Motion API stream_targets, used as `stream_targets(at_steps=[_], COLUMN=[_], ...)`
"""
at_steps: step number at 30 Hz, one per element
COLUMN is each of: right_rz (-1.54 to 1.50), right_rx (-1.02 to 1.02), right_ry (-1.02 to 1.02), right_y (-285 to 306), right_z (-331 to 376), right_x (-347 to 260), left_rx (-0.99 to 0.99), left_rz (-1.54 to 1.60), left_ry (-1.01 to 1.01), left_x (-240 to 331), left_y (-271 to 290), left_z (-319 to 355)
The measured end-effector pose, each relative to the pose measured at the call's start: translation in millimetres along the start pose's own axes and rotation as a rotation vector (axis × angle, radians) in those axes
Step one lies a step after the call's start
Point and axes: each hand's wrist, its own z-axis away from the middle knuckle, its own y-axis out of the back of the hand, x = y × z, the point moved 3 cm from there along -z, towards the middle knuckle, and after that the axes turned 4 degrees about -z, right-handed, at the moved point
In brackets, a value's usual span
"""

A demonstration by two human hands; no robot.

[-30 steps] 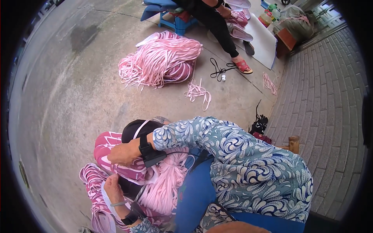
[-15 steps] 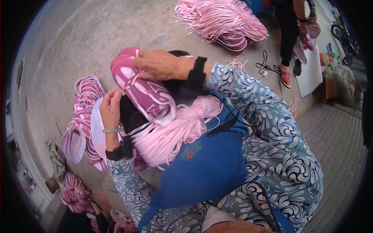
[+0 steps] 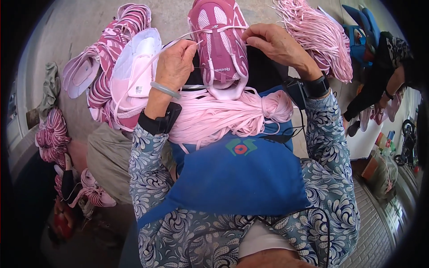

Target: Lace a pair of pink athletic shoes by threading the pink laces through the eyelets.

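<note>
A pink and white sneaker (image 3: pixel 220 40) lies toe-away on my lap, above a bundle of pale pink laces (image 3: pixel 223 117). My left hand (image 3: pixel 175 64) pinches a pink lace (image 3: pixel 178 40) that runs across to the shoe's eyelets. My right hand (image 3: pixel 273 44) grips the shoe's right side, fingers pinched on the lace end at the eyelets. A blue apron (image 3: pixel 237 174) covers my lap. Both wrists wear black bands.
A stack of pink shoe uppers (image 3: pixel 111 67) lies at my left, with more pink pieces (image 3: pixel 51 136) lower left. A heap of pink laces (image 3: pixel 319 38) lies on the concrete at upper right. Another person in dark clothes (image 3: pixel 380 76) sits at the right near a blue stool (image 3: pixel 359 31).
The view has swung down onto my lap. The sneaker has been turned toe-away and both hands have moved onto the lace at its eyelets.
</note>
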Motion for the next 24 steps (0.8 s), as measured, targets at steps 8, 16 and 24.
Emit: stream_targets(at_steps=[8,16,24], right_rz=[-0.013,-0.084,0.288], right_rx=[0.074,0.145,0.156], right_ry=[-0.058,0.060,0.377], right_y=[0,-3,-24], right_z=[-1,-4,-56], right_x=[-7,-16,-23], left_rx=[-0.057,-0.126,-0.113], left_rz=[-0.217,0.124,0.101], left_ry=[-0.083,0.108,0.045], left_x=[5,-1,6], left_y=[9,8,-2], left_z=[-30,-34,-35])
